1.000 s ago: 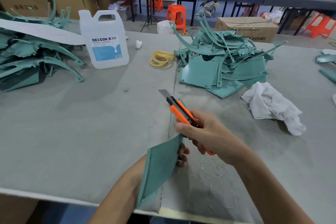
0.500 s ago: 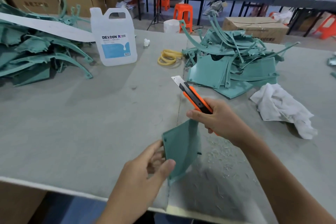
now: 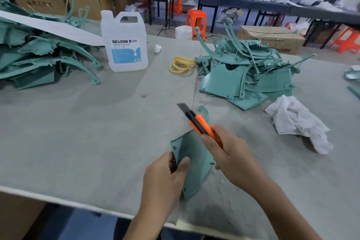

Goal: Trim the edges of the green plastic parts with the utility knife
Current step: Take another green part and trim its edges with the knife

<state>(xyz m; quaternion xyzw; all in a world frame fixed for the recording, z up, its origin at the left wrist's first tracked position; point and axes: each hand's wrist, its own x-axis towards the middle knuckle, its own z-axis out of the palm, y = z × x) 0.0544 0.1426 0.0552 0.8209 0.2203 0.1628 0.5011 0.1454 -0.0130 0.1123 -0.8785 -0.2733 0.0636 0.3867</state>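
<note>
**Room left, clutter right**

Left of the left hand [image 3: 163, 181], a broad stretch of table [image 3: 78, 132] lay open up to a heap of green parts [image 3: 39, 58] and a white jug [image 3: 124, 45]. A lane ran between the jug and a coil of yellow bands [image 3: 181, 65]. Right of the right hand [image 3: 233, 158], a second green pile [image 3: 249, 70] and a white cloth [image 3: 298, 122] narrowed the way. A small green hook [image 3: 205, 111] lay just past the utility knife [image 3: 202, 126].

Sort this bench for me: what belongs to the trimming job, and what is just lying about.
Job: knife, gripped by the right hand; part, held by the left hand; left pile and right pile of green parts.
Lying about: jug; rag; yellow bands.
</note>
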